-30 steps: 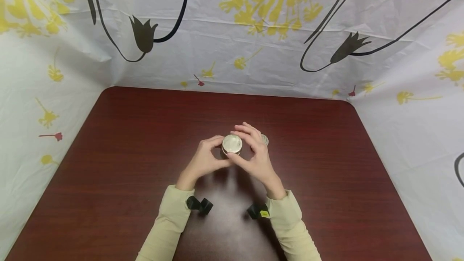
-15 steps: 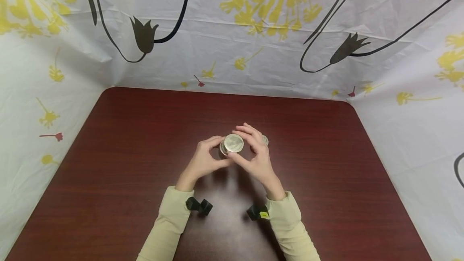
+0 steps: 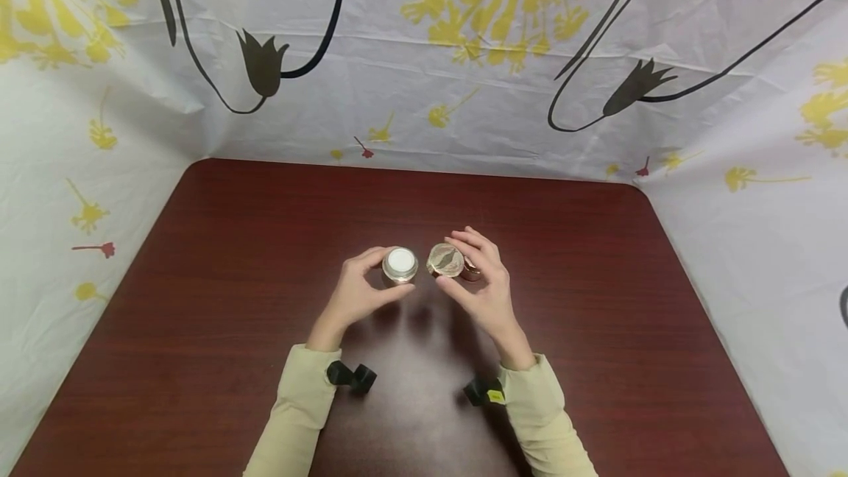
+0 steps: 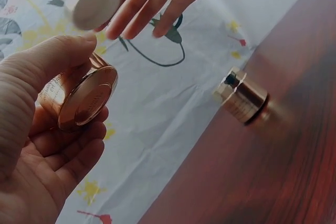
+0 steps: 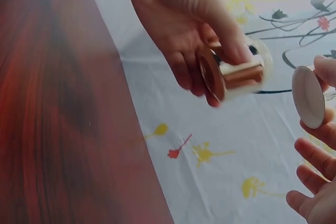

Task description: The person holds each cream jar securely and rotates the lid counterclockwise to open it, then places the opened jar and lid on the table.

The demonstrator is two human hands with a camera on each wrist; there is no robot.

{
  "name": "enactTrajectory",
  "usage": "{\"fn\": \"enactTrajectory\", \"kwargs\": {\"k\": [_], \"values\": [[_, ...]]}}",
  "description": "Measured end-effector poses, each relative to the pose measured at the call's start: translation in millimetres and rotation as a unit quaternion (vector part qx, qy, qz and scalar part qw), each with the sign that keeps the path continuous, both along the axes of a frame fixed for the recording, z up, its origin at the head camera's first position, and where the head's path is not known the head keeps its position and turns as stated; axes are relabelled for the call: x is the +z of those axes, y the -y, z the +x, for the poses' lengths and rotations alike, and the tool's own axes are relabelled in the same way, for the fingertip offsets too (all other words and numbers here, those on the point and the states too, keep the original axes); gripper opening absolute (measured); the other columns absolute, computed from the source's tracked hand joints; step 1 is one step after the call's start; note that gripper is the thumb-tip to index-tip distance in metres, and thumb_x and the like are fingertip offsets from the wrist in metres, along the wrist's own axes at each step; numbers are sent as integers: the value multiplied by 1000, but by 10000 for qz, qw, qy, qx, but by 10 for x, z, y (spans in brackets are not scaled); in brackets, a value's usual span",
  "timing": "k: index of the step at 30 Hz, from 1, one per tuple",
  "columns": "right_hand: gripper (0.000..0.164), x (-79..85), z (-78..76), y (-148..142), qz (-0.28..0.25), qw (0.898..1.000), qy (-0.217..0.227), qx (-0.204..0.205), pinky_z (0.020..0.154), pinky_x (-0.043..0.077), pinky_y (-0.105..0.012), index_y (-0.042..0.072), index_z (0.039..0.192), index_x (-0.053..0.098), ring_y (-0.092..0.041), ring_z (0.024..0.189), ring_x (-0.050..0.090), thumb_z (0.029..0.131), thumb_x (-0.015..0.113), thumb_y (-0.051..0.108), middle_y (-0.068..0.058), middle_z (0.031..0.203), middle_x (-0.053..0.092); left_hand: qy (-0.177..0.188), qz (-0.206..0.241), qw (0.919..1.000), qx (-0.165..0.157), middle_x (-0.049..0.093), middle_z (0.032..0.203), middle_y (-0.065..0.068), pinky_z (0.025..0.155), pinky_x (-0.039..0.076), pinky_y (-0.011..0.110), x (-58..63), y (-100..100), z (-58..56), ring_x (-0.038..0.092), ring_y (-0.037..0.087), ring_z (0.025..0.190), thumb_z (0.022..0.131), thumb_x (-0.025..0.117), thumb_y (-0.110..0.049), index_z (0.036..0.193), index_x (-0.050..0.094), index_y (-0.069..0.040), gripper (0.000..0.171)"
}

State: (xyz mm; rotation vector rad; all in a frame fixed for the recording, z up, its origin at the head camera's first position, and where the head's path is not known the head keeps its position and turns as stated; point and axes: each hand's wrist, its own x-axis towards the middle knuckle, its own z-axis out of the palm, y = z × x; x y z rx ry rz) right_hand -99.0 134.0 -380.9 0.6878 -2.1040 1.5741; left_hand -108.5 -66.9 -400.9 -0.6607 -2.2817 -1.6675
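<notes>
Left grip [image 3: 352, 291] holds jar [image 3: 400, 264] by sides.

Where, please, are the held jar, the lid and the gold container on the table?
Held jar [image 3: 400, 262]: head view, white top.
Lid [image 3: 445, 260]: head view, upper face.
Gold container [image 4: 244, 98]: left wrist view, side wall.

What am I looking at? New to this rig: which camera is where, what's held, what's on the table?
No robot here: these are a person's bare hands. The wide picture comes from a camera on the head, looking forward and down; the other two come from cameras on the wrists, each watching that hand's work. The left hand holds a gold jar, lid off, white showing at its top. The right hand holds the lid, apart from the jar. On the table is a second gold container, mostly hidden behind the right hand in the head view. Patterned cloth hangs around.
</notes>
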Motion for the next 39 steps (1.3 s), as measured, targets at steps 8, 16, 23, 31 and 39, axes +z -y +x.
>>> {"fn": "enactTrajectory", "kwargs": {"k": [8, 16, 23, 31, 39], "values": [[49, -95, 28, -170, 166, 9992, -188, -309, 105, 28, -49, -13, 108, 62, -35, 124, 41, 61, 75, -16, -33, 111, 55, 254, 70, 9992, 316, 66, 99, 19, 75, 51, 48, -75, 140, 18, 58, 18, 89, 65, 81, 4, 107, 64, 8, 45], [49, -202, 96, -377, 283, 9976, 16, -627, 106, 28, -42, -16, 107, 60, -37, 124, 40, 61, 74, -20, -33, 113, 55, 379, 22, 9965, 749, 66, 102, 21, 79, 51, 48, -141, 316, 47, 60, 23, 94, 66, 81, 4, 109, 63, 9, 47], [48, -302, 153, -606, 316, 9945, 175, -980, 107, 28, -37, -16, 108, 60, -33, 124, 40, 62, 73, -20, -34, 114, 54, 581, 14, 9922, 1100, 64, 109, 22, 81, 49, 51, -211, 473, 68, 58, 26, 101, 67, 81, 3, 114, 61, 8, 51], [47, -450, 227, -917, 508, 9866, 324, -1519, 104, 30, -28, -14, 111, 61, -20, 124, 42, 65, 73, -19, -31, 114, 56, 829, -18, 9868, 1390, 62, 111, 24, 90, 45, 53, -300, 666, 89, 56, 33, 107, 70, 79, 4, 116, 58, 8, 50], [45, -598, 309, -1153, 531, 9720, 887, -2112, 99, 31, -20, -10, 114, 62, -32, 121, 44, 70, 73, -13, -29, 114, 57, 763, -261, 9844, 1562, 62, 110, 24, 90, 45, 47, -385, 822, 92, 59, 37, 105, 71, 78, 5, 116, 56, 10, 51]]}}
